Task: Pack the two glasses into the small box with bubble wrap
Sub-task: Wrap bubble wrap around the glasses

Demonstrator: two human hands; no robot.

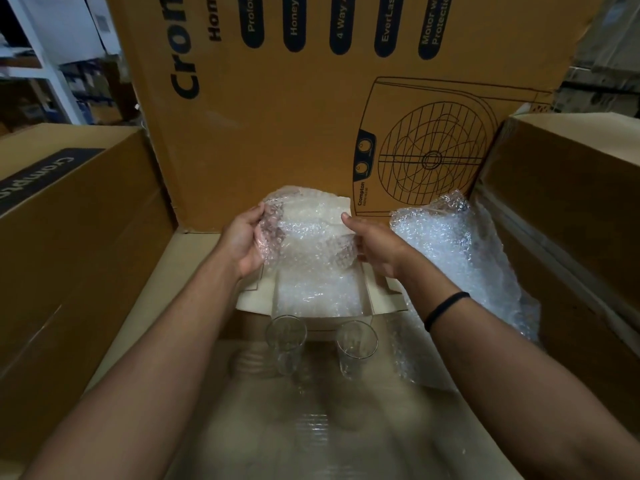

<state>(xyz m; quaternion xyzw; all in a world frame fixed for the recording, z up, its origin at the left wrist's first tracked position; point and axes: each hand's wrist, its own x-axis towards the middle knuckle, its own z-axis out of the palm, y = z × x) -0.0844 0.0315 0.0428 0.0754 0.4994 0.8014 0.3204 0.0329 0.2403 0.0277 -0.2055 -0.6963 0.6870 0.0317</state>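
A sheet of bubble wrap [311,233] is held between the left grip [242,240] and the right grip [374,244], each closed on a side edge. Just beneath both grips the small box [384,301] lies open, and the sheet's lower part reaches into it. Nearer the person than the grips, the left glass [285,336] and the right glass [356,344] are stood upright on the cardboard surface [173,306]. Loose wrap [450,244] is heaped right of the right grip.

Cardboard surface [194,268] bears small box [388,301], two glasses [286,337] [356,346] — and bubble wrap [450,254].
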